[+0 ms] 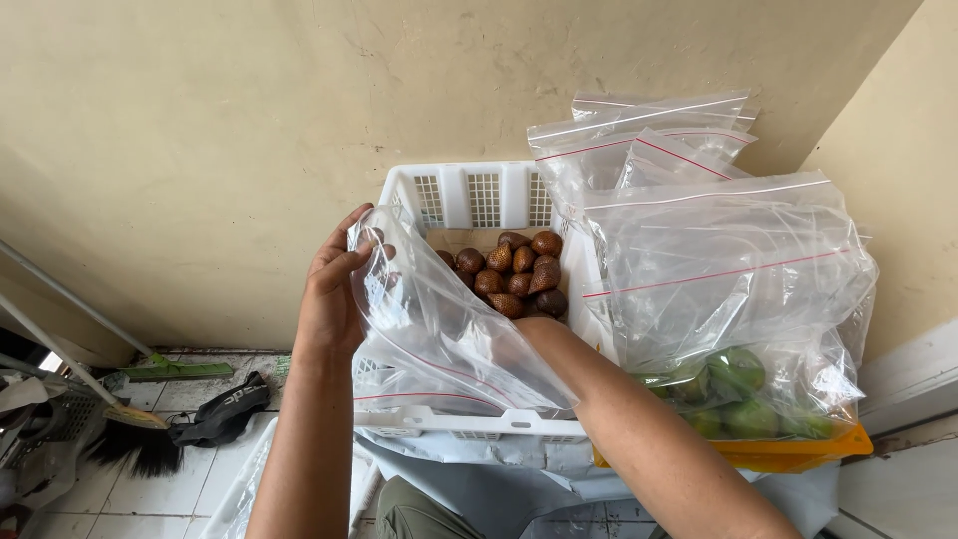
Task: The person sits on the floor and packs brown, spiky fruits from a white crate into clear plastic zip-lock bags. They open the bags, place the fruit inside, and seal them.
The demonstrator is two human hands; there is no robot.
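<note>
Left hand (pixel 334 289): we grip the rim of a clear zip bag (pixel 439 329), held open over the white crate (pixel 479 195) | right hand: inside the bag, hidden, can't tell its grip | brown scaly fruits (pixel 514 274): all in crate, bag looks empty | spare bags (pixel 699 240) stacked right.

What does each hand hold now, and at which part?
The left hand holds a clear plastic bag by its upper edge at the opening. The right hand is hidden behind the bag, inside the white crate, so its hold cannot be told.
</note>
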